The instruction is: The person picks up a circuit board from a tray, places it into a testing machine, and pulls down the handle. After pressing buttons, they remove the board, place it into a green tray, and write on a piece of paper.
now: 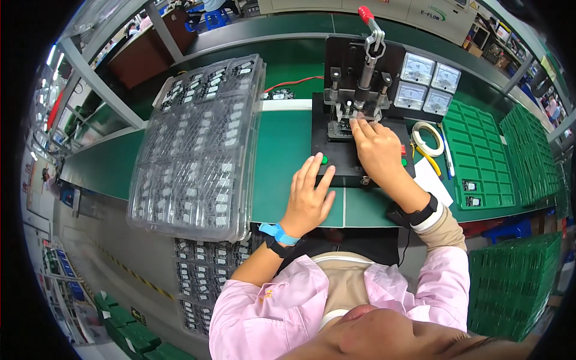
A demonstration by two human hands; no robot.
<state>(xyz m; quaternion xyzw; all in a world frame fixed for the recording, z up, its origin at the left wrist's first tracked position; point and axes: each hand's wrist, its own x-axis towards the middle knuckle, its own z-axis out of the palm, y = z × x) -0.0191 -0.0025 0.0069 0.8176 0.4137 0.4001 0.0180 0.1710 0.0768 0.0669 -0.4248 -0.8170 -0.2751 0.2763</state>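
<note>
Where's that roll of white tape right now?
In the head view, the tape roll lies right of the black press, beside the yellow-handled tool and left of the green tray.

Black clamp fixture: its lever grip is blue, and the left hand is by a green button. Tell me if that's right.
Wrong colour: the head view shows the black clamp fixture with a red lever grip, not a blue one. The left hand is by a green button, as stated.

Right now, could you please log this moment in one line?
left hand: open, beside round green button | right hand: at black metal toggle press, grip unclear | nearby: clear plastic trays
</note>
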